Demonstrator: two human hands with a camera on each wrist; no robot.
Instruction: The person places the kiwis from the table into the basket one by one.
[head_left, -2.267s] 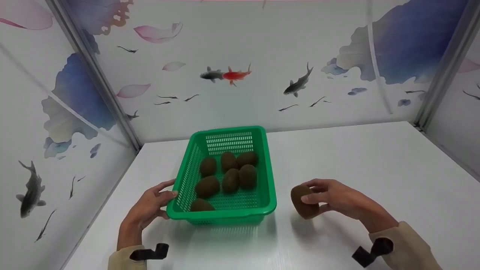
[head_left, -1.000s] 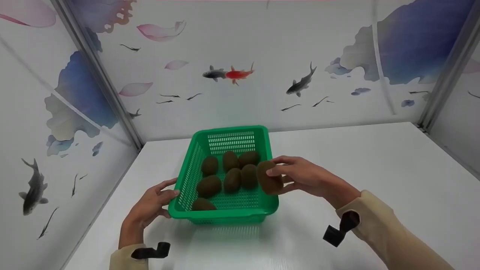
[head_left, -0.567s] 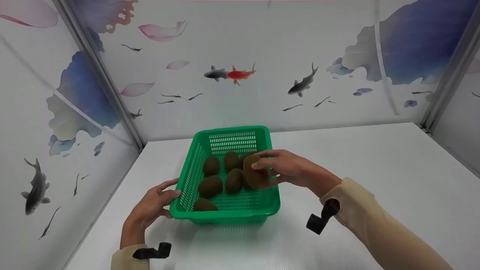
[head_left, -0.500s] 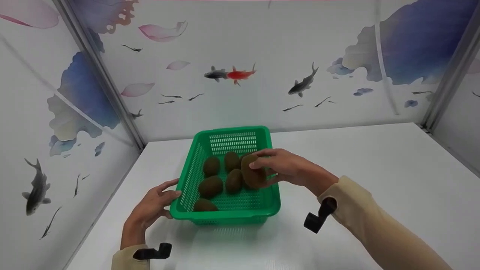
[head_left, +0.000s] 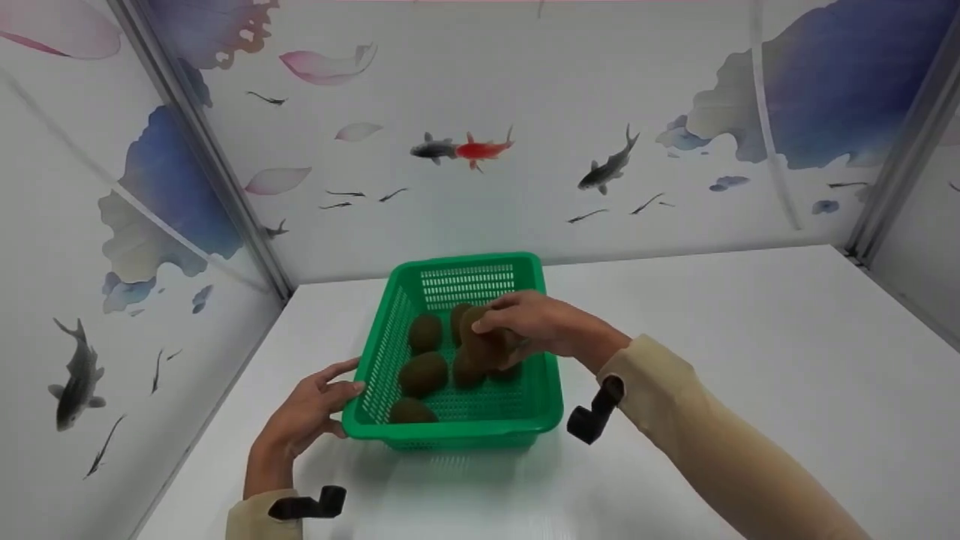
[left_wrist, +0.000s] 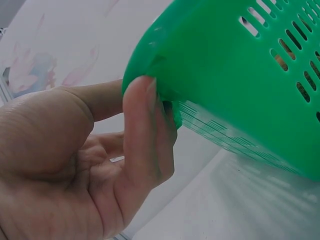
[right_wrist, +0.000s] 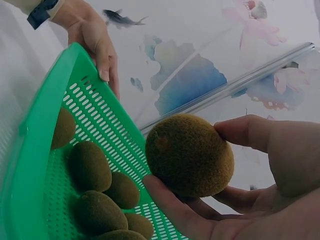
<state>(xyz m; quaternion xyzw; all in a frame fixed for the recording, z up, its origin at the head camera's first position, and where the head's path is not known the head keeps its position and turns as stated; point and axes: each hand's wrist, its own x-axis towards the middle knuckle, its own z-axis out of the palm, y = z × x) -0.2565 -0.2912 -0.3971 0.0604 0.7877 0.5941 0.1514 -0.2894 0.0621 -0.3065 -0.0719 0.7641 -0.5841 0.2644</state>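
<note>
My right hand [head_left: 541,324] grips a brown fuzzy kiwi [head_left: 484,346] between thumb and fingers, above the right half of a green plastic basket [head_left: 459,430]. In the right wrist view the held kiwi [right_wrist: 190,156] is apart from the kiwis below. Several more lie on the basket floor, among them a kiwi [head_left: 424,374] in the middle and a kiwi [head_left: 412,411] near the front wall. Those under my right hand are partly hidden. My left hand [head_left: 306,409] pinches the basket's left rim; the left wrist view shows fingers [left_wrist: 142,130] against that rim.
The basket stands on a white table [head_left: 697,360], towards its back left. White panels printed with fish and petals enclose the back and sides, with a metal post [head_left: 199,150] at the left corner. Each wrist carries a black device [head_left: 307,504].
My right hand has carried the kiwi from the table at the right, over the basket's right rim, and further left above the other kiwis. The left hand keeps its hold on the rim.
</note>
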